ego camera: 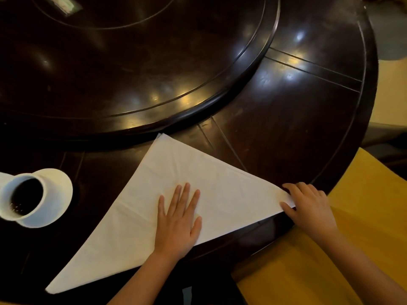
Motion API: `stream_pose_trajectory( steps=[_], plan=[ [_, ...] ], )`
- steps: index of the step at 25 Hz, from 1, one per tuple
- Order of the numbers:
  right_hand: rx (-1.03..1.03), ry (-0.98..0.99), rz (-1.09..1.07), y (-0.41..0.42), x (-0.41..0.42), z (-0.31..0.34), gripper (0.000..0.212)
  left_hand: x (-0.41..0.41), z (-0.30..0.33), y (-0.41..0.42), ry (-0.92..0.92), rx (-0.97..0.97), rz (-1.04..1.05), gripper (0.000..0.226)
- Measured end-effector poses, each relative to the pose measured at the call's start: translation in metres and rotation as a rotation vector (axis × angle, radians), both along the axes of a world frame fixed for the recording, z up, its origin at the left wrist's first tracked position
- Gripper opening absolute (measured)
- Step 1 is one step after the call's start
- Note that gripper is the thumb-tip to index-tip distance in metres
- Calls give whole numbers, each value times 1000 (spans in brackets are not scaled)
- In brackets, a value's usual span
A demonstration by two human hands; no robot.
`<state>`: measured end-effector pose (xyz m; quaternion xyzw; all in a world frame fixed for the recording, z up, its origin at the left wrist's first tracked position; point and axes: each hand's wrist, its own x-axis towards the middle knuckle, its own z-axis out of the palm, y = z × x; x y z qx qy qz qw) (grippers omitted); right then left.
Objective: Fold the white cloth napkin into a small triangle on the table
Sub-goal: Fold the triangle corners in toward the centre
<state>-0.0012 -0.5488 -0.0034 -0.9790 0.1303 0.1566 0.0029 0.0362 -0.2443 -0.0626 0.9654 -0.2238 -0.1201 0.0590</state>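
Left hand [178, 225] flat and open on the big white cloth triangle napkin [136, 216] to stop sliding; right hand [308, 205] pinching its right corner, ready to fold.

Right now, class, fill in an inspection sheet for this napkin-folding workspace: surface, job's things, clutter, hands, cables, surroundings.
Surface: dark polished round wooden table with a raised turntable.
Job's things: white cloth napkin, lying flat as one large triangle.
Clutter: white cup of dark liquid on a white saucer, left of the napkin.
Hands: left hand flat on the napkin; right hand pinching its right corner.
Cables: nothing seen.
Surroundings: yellow cloth at the near right.
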Motion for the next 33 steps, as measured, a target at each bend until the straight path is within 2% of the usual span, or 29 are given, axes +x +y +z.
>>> stream_pose_trajectory(
  steps=[2, 6, 7, 9, 11, 13, 15, 19, 21, 23, 28, 31, 33],
  plan=[
    [41, 18, -89, -2, 6, 5, 36, 0, 0, 0, 3, 12, -5, 67],
    [102, 62, -69, 0, 15, 19, 12, 0, -1, 1, 10, 34, -10, 68],
    [114, 76, -70, 1, 18, 25, 12, 0, 0, 1, 12, 35, -11, 68],
    [193, 117, -115, 1, 26, 39, 26, 0, 1, 0, 15, 39, -13, 68],
    [423, 193, -182, 1, 36, 58, 39, 1, 1, 0, 15, 39, -8, 68],
    [664, 243, -147, 4, 47, 76, 32, 1, 2, 0, 9, 33, -5, 67],
    [833, 236, -64, 13, 60, 86, 23, 1, 2, 0, 2, 18, -3, 66],
    [1076, 324, -79, 51, 95, 87, 34, 0, 4, 0, -7, -19, 10, 64],
    [1093, 388, 17, 69, 112, 81, 38, 0, 5, 0, -10, -37, 18, 60],
    [1063, 358, 153, 84, 127, 72, 42, -1, 4, 0, -14, -55, 36, 60],
    [992, 251, 270, 115, 157, 42, 14, -2, 1, 6, -39, -223, 192, 65],
    [810, 68, 322, 140, 173, 29, 23, -3, 2, 8, -72, -250, 178, 65],
    [784, 47, 263, 153, 188, 20, 30, -3, 1, 8, -87, -221, 125, 65]
  ],
)
